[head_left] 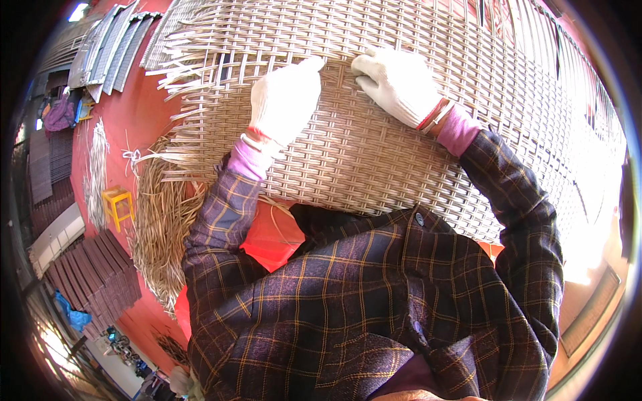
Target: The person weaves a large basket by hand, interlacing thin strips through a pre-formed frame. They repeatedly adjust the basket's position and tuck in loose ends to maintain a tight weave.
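A large woven panel of pale tan, flat wicker strips [374, 154] spreads out in front of me, with loose strip ends sticking out along its left edge. My left hand [286, 100], in a white knit glove, is closed over the panel with its fingers together and pointing right. Glare washes out the glove, and what its fingers hold cannot be made out. Just to the right, my right hand [399, 85], also gloved in white, rests on the weave with its fingers curled and thumb drawn in. Anything in that grip is hidden too.
Left of the panel hangs a thick bundle of loose tan strips [157, 220]. A yellow stool [119, 206] stands on the red floor [127, 127] near a pale strand bundle [97, 175]. Stacked brown panels [93, 277] and grey corrugated sheets [114, 50] lie farther left.
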A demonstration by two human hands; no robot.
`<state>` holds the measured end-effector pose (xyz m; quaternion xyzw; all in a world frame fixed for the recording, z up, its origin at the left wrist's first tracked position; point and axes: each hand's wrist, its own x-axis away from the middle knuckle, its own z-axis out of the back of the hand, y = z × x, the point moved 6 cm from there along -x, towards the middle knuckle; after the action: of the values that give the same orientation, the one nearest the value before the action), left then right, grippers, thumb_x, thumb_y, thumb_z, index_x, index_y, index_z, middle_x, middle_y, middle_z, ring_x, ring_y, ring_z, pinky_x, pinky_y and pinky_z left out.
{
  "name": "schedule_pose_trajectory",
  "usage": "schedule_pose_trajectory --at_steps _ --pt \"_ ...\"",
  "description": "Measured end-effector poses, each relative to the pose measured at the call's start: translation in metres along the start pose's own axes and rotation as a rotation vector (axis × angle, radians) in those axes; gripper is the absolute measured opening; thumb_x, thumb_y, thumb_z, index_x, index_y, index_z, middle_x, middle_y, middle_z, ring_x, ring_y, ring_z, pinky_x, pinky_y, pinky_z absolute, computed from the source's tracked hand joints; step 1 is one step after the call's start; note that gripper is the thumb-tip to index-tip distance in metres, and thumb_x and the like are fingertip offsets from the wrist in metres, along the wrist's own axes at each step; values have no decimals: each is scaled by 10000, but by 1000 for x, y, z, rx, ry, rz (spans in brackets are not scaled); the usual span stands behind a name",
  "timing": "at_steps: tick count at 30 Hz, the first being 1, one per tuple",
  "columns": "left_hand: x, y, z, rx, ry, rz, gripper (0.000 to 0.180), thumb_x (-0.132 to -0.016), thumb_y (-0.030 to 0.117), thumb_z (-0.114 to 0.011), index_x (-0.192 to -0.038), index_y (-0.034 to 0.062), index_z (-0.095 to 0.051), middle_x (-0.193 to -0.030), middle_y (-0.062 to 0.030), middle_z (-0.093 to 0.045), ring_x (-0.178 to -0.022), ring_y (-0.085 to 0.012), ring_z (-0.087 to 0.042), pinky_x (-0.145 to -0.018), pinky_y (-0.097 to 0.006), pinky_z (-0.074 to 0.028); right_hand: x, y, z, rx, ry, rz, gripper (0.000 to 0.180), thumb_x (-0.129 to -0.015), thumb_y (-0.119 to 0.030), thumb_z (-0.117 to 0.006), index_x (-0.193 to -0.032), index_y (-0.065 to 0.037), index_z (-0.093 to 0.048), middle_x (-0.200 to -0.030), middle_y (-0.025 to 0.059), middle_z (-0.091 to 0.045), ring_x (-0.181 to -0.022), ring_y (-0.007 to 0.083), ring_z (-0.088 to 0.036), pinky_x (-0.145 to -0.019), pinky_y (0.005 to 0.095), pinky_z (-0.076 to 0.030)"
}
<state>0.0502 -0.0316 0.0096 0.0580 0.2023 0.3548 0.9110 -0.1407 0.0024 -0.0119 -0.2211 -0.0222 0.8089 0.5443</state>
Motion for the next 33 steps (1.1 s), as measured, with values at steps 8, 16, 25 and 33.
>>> schedule_pose_trajectory --at_steps 8,16,25,33 --pt "2 -11 3 21 69 -81 208 -985 166 -654 -1148 115 -773 -923 -88 -784 -802 -276 -763 -698 -413 -604 -5 -6 6 -6 63 -31 177 -1005 -220 -694 -1130 -113 -760 -994 91 -754 -929 288 -750 -826 408 -601" --pt "37 15 -4 -313 70 -56 149 -947 165 -705 -1082 151 -766 -776 -38 -634 -772 -235 -675 -730 -391 -534 -41 -24 -19 -70 -84 60 193 -1026 -250 -701 -1119 -91 -759 -1016 111 -759 -967 315 -762 -870 418 -607" --pt "60 9 7 -25 239 -22 184 -886 126 -763 -1069 147 -749 -832 -41 -631 -811 -262 -667 -739 -417 -546 -54 -22 -21 -8 -70 26 169 -1003 -204 -687 -1104 -89 -758 -1031 109 -748 -985 314 -752 -870 416 -602" --pt "38 -21 23 -156 237 46 204 -962 94 -701 -1149 125 -776 -830 -47 -634 -784 -249 -673 -713 -376 -564 -68 -31 -25 -107 -36 129 234 -1024 -258 -658 -1175 -117 -770 -1008 133 -764 -942 329 -768 -848 446 -620"
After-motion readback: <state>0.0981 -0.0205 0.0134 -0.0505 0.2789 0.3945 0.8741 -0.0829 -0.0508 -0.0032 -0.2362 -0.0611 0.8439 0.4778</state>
